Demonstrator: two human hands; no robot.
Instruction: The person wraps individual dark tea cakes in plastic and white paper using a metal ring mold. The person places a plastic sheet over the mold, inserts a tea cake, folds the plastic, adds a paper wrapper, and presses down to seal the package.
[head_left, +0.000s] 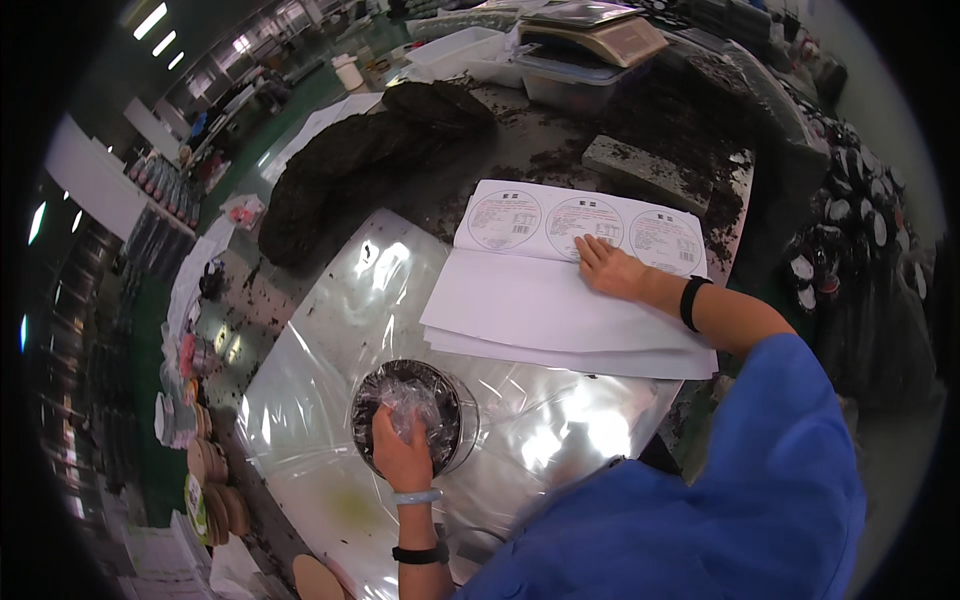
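My left hand (403, 455) reaches into a round container (466, 420) and grips a bunch of crumpled clear plastic film (411, 399) at its mouth. Dark material and more film line the inside; the fingertips are partly hidden by the film. My right hand (611, 266) lies flat on a stack of white sheets (517, 300), holding nothing. Round printed labels (504, 219) with writing and barcodes run in a row along the sheets' far part, and the fingers touch the middle one. Both the container and the papers rest on a glossy clear plastic sheet (330, 375).
Dark dried seaweed-like rounds (330, 169) lie in a row beyond the sheet. A grey block (645, 172) sits behind the papers among dark crumbs. A scale (600, 34) stands on a plastic bin (570, 86). Cardboard discs (225, 514) line the left edge; packed rolls (847, 202) are stacked at right.
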